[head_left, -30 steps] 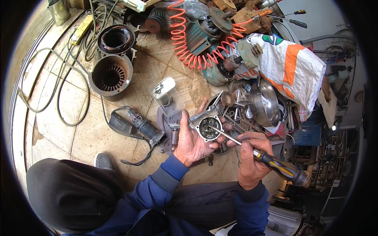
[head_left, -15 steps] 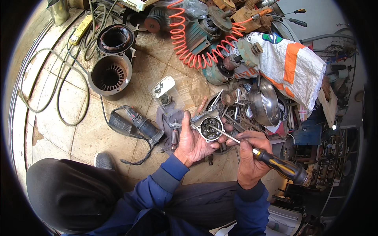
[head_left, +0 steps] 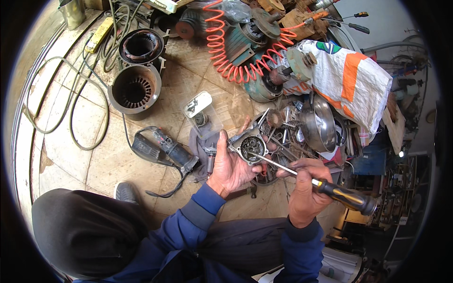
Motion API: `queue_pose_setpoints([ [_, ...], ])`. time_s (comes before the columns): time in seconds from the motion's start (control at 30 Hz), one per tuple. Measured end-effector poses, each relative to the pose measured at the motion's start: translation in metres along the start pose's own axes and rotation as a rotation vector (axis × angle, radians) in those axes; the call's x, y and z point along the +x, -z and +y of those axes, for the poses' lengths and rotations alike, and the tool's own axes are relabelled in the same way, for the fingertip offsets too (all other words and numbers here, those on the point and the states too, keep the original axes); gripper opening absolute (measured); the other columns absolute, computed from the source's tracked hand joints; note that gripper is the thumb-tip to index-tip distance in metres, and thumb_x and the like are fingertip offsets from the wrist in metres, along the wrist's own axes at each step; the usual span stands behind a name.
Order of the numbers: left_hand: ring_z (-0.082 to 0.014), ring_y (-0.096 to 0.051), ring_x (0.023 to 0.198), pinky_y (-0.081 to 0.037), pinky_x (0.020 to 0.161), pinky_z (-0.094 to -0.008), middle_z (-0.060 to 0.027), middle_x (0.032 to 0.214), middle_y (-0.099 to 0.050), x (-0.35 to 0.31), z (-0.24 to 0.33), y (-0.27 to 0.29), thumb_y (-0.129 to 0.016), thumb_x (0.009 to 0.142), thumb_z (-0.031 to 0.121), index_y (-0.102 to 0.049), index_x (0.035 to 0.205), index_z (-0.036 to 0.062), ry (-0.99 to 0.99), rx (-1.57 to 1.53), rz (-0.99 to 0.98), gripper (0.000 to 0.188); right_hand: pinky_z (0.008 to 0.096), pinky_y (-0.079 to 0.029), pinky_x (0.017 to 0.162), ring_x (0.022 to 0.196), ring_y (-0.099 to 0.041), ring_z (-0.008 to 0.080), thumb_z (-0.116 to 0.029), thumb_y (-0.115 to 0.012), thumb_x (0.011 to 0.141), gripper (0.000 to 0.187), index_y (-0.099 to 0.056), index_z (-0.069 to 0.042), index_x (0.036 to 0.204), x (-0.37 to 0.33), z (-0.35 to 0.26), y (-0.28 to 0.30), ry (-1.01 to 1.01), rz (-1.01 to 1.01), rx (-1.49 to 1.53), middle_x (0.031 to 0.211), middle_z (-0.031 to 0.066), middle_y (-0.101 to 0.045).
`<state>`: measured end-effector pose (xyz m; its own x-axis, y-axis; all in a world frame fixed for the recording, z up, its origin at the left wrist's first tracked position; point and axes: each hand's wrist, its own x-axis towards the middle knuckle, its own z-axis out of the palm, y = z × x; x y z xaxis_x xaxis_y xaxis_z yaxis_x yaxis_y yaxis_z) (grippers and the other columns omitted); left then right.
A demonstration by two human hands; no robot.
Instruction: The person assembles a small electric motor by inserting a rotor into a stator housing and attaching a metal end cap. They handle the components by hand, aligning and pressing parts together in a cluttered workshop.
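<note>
My left hand [head_left: 230, 170] is closed around a metal gear housing [head_left: 239, 143], its round opening facing up and coated inside with dark grease. Across from it, my right hand [head_left: 309, 194] grips a screwdriver [head_left: 348, 196] with a black and yellow handle. The long shaft slants leftward, and its tip is inside the greasy opening. Just left of my left hand, a motor armature [head_left: 211, 158] lies on a grey cloth [head_left: 197, 140]. Farther left rests a dark power tool body [head_left: 177, 150] with its cord.
A clear plastic box [head_left: 213, 123] with small parts sits beyond the cloth. Loose metal parts and a steel bowl [head_left: 317, 123] crowd the right, near a white sack [head_left: 363, 87]. Motor casings [head_left: 150, 107], an orange coiled hose [head_left: 215, 40] and a hammer [head_left: 253, 191] are around.
My right hand has shifted a little to the right, drawing the screwdriver with it. Its tip now sits lower in the housing's opening. My left hand has barely moved.
</note>
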<state>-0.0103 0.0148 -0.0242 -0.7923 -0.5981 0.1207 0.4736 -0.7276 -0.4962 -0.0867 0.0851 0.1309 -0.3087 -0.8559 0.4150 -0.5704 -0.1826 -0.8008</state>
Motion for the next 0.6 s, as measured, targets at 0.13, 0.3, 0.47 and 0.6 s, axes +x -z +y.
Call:
queue_pose_setpoints([
  [0.13,-0.0285,-0.064,0.111,-0.056,0.078,-0.0346,-0.023,0.138,-0.057,0.001,0.01,0.009,-0.061,0.089,0.069,-0.04,0.15,0.0053,-0.145,0.38,-0.012,0.091,0.0366,-0.06,0.071,0.072,-0.069,0.0252,-0.012,-0.06,0.1,0.017,-0.053,0.003,0.094,0.011,-0.002,0.004,-0.053,0.126,0.148,0.096,0.0225,-0.064],
  [0.3,-0.0255,-0.059,0.127,-0.049,0.106,-0.0391,-0.0164,0.147,-0.053,0.002,0.026,0.005,-0.09,0.077,0.028,-0.04,0.15,0.0014,-0.349,1.009,0.03,0.093,0.0357,-0.061,0.067,0.073,-0.07,0.0262,-0.013,-0.058,0.102,0.019,-0.055,0.006,0.098,0.022,0.007,0.025,-0.174,0.262,0.155,0.095,0.0199,-0.063],
  [0.47,-0.0116,-0.06,0.111,-0.049,0.1,-0.0293,-0.0032,0.122,-0.065,0.003,0.021,-0.008,-0.093,0.067,0.002,-0.047,0.142,0.0019,-0.446,1.175,0.115,0.089,0.0341,-0.062,0.066,0.074,-0.07,0.0241,-0.014,-0.059,0.102,0.02,-0.057,0.005,0.1,0.027,0.019,0.04,-0.252,0.301,0.114,0.095,0.0165,-0.064],
  [0.6,-0.0125,-0.059,0.114,-0.048,0.102,-0.0298,-0.0037,0.124,-0.064,0.005,0.02,-0.006,-0.095,0.066,0.006,-0.045,0.144,0.0021,-0.475,1.239,0.084,0.093,0.0347,-0.062,0.066,0.074,-0.07,0.0235,-0.014,-0.061,0.101,0.019,-0.057,0.005,0.099,0.027,0.023,0.043,-0.257,0.298,0.104,0.095,0.0158,-0.064],
])
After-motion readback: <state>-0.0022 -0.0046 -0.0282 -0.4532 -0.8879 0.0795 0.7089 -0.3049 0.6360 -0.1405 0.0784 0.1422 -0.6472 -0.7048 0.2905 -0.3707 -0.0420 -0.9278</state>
